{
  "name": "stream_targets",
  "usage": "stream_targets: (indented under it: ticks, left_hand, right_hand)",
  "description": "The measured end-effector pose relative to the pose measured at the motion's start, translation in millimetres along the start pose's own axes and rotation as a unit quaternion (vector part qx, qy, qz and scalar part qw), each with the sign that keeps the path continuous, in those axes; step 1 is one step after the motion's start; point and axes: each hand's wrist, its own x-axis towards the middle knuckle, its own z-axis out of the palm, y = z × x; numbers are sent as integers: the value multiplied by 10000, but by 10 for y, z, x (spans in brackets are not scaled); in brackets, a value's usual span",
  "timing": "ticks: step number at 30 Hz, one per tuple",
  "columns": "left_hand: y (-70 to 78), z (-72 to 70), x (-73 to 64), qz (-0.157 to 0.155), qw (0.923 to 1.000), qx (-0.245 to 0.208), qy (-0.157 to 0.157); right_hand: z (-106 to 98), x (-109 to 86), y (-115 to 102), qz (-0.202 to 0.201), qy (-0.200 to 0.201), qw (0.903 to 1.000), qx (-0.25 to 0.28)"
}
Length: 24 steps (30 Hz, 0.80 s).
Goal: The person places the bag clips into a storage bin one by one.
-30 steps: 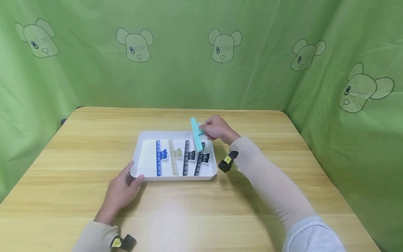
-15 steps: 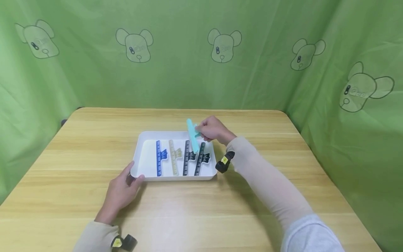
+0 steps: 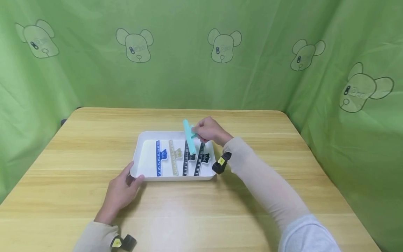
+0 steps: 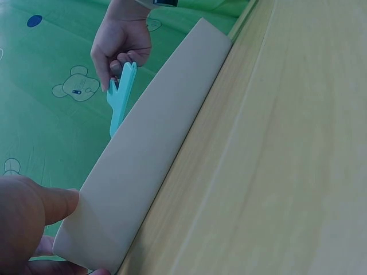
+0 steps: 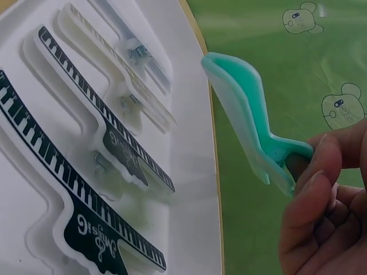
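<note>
My right hand (image 3: 210,130) pinches a turquoise clip (image 3: 189,138) by its handle, thumb and fingertips on the grip, over the back right part of a white tray (image 3: 176,179). In the right wrist view the turquoise clip (image 5: 246,109) hangs beside the tray's rim, its long jaw tilted. Inside the tray lie a blue clip (image 3: 158,159), a pale gold clip (image 3: 172,159) and two black clips, one in the middle (image 3: 185,164) and one at the right (image 3: 199,162), with piano-key prints. My left hand (image 3: 121,190) grips the tray's front left corner, thumb against its wall (image 4: 149,143).
The tray stands on a light wooden table (image 3: 239,203). A green curtain (image 3: 182,80) with printed bear heads hangs behind the table and along its sides. Bare tray floor (image 3: 146,155) shows left of the blue clip.
My right hand has moved left with the turquoise clip, from over the right black clip to over the middle black clip. The left hand and tray have stayed in place.
</note>
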Motion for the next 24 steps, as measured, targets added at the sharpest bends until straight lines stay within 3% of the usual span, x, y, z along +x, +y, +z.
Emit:
stream_targets:
  ticks: [24]
  left_hand:
    - [34, -28, -21, -5, 10000, 52, -42]
  right_hand:
    - [164, -2, -89, -31, -264, 9996, -81]
